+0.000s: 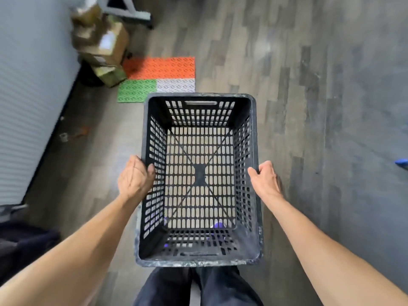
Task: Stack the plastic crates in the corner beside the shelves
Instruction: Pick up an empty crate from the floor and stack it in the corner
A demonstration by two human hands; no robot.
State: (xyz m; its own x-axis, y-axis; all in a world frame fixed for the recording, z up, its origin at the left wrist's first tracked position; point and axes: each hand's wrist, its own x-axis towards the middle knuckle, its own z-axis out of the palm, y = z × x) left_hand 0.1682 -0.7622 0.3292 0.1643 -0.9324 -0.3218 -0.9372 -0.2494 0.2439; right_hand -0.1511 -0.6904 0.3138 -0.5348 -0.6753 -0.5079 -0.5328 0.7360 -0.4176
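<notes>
A black plastic crate (pixel 254 138) with slotted walls and floor is held level in front of me, above the wood-look floor, and nothing lies in it. My left hand (pixel 134 177) grips its left rim, thumb hooked inside. My right hand (pixel 266 178) clasps the right rim from outside. My dark trousers show below the crate's near edge, and a purple shoe shows through its slots.
A grey ribbed wall (pixel 28 96) runs along the left. Stacked cardboard boxes (pixel 103 45) stand against it ahead, beside orange, green and white floor mats (pixel 159 76). A grey metal frame foot (pixel 130 14) sits beyond. Dark cloth (pixel 19 239) lies lower left; a blue object (pixel 401 161) at right edge.
</notes>
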